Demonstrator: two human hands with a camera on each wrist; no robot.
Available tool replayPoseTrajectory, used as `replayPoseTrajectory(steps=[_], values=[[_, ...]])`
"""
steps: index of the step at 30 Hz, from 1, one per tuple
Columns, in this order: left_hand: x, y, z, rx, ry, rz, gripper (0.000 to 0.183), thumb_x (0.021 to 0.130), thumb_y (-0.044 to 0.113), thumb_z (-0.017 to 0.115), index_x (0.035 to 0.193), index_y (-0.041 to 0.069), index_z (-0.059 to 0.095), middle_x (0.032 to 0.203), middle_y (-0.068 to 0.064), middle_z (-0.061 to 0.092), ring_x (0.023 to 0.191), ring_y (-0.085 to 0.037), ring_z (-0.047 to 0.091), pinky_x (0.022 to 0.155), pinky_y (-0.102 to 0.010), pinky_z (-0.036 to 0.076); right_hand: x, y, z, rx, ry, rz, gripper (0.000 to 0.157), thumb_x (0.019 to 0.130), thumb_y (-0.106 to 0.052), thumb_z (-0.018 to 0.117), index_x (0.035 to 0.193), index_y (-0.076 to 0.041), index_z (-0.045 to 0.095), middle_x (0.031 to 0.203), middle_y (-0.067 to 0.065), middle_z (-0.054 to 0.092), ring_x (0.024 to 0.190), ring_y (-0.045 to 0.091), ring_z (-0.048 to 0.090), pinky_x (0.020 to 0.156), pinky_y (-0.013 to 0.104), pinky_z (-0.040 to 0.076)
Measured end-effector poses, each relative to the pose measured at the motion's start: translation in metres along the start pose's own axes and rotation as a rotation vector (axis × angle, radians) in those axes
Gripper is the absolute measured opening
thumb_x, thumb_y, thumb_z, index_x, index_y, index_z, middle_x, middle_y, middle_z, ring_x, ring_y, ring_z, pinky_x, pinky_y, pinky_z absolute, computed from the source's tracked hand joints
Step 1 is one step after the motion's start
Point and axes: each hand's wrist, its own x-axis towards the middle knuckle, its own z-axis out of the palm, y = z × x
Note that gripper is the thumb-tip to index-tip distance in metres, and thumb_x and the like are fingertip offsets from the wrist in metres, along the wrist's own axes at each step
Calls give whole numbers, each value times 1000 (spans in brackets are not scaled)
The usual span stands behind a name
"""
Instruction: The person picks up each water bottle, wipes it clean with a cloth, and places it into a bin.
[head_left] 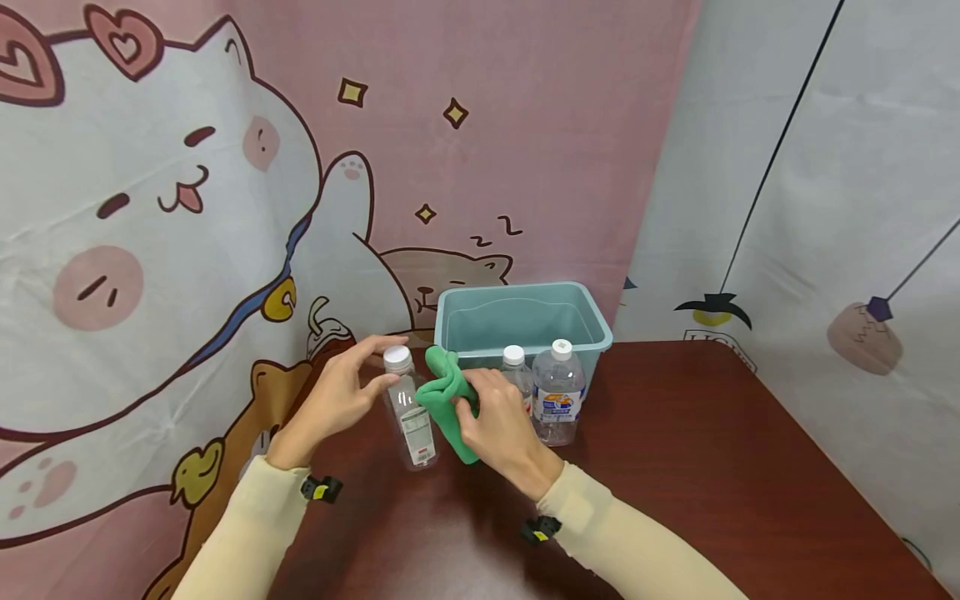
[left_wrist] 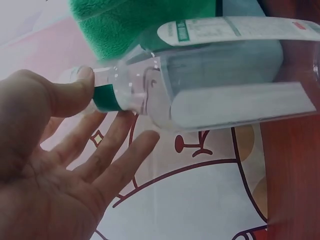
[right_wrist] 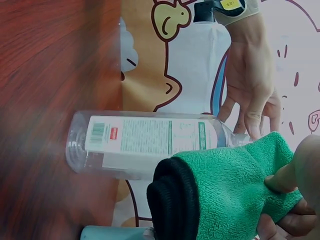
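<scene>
My left hand (head_left: 341, 396) pinches a clear plastic bottle (head_left: 408, 425) at its white cap between thumb and fingers, the other fingers spread behind the neck. The bottle leans slightly, and a pale label with green print and a barcode (right_wrist: 97, 132) shows on its side. My right hand (head_left: 506, 429) grips a folded green cloth (head_left: 450, 408) with a dark edge. The cloth hangs right beside the bottle and overlaps its upper part in the right wrist view.
Behind my right hand stand a small clear bottle (head_left: 513, 357) and a larger one with a blue and orange label (head_left: 558, 407). A light blue plastic bin (head_left: 600, 337) sits at the back of the dark red table (head_left: 697, 450), against a cartoon-printed backdrop (head_left: 525, 167).
</scene>
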Motion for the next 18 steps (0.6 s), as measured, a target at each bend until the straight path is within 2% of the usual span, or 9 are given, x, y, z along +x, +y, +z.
replayPoseTrajectory(steps=[3,7,11,18], values=[[-1,0,-3,-42,-44,-13,58,105,1,84,157,23,69,141,-4,81,117,-27,83,94,-38,68,1,-1,1,0,-4,6,22,96,1,79,118,2,81,111,15,85,101,32,79,91,49,69],[-2,1,-4,-80,-93,-28,55,107,1,81,157,20,70,145,-5,81,122,-29,84,105,-52,69,3,-2,1,11,-20,34,23,98,-1,79,122,2,81,115,15,85,105,31,80,95,49,70],[-3,1,-5,-96,-106,-48,55,107,0,81,158,21,70,147,-8,80,123,-32,84,106,-61,69,8,-5,4,30,-27,64,27,98,-4,80,125,2,82,118,15,86,107,33,81,96,52,70],[0,-1,-3,-127,-106,-40,55,107,-1,81,156,21,71,151,-10,78,123,-33,85,103,-50,70,16,-6,13,145,-72,159,35,102,-7,81,137,-3,83,126,15,88,113,32,85,93,52,71]])
